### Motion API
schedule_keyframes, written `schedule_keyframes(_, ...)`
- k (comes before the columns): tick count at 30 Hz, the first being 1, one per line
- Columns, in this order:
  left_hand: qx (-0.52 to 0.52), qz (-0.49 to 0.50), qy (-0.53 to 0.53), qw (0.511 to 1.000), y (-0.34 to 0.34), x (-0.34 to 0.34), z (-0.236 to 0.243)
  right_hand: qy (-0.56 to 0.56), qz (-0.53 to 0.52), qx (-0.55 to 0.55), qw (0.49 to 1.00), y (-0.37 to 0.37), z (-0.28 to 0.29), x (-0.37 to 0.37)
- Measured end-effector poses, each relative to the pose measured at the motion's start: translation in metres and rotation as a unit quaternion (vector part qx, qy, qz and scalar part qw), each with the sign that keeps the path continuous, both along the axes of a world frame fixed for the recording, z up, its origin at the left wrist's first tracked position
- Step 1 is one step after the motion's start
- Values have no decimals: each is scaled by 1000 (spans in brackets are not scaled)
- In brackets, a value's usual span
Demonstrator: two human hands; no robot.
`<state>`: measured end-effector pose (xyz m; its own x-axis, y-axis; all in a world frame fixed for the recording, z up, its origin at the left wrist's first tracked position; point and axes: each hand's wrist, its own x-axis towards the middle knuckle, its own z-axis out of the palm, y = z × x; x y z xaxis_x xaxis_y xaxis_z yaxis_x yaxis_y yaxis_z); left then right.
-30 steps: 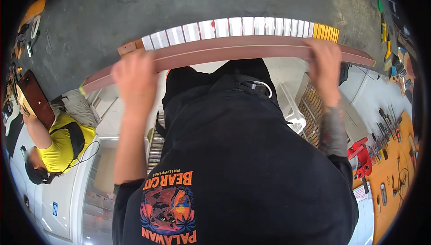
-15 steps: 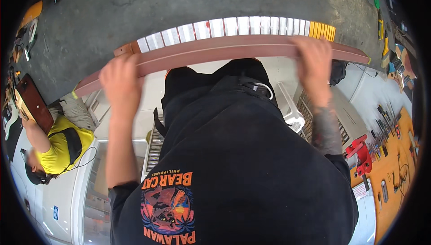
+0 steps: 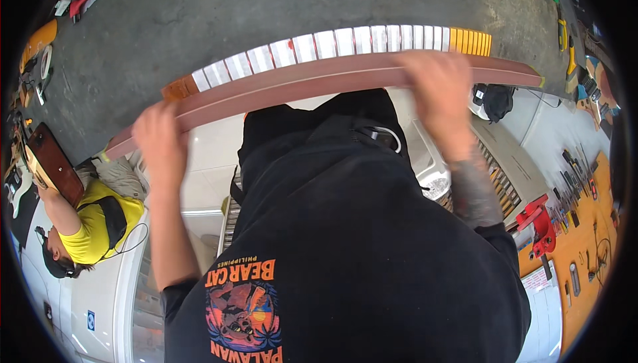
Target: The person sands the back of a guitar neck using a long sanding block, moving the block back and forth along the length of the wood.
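Observation:
A long reddish-brown bar (image 3: 299, 77) with pale yellowish ends runs along the front edge of the bench. Over its left part bends my left hand (image 3: 161, 133), fingers curled round it. My right hand (image 3: 438, 97), blurred by motion, curls over the bar's right part with its fingertips by the far side. Just behind the bar lies what looks like a guitar neck (image 3: 335, 42), covered in silvery strips with yellow ones at its right end. Its brown left end (image 3: 178, 88) is just beyond my left fingers. Undersides of both hands are hidden.
The dark grey bench (image 3: 232, 4) stretches behind. A red-handled tool (image 3: 81, 0) and a tape roll (image 3: 45, 62) are at left, yellow pliers (image 3: 563, 38) at right. A person in yellow (image 3: 100, 230) works at left. A red clamp-like tool (image 3: 539, 227) hangs by the tool board.
Both hands have slid left along the bar, the right one further. The bar and the neck keep their places relative to each other; the whole view has shifted slightly.

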<state>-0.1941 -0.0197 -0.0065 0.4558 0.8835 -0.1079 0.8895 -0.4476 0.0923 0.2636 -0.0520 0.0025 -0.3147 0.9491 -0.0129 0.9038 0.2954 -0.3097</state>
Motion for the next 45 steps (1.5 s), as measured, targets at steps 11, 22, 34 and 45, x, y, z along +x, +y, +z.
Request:
schedule_keyframes(11,-15,32,25,999,6,-26,9,6,-8,48,999,3,-8,-29)
schedule_keyframes(22,-13,-35,-28,999,2,149,12,-62,-35,31,997,-11,5,131)
schedule_keyframes(34,19,-36,3,999,0,96,3,-36,-32,29,998,-12,1,86)
schedule_keyframes(45,0,34,66,997,8,-26,12,58,-13,56,997,7,-2,-43)
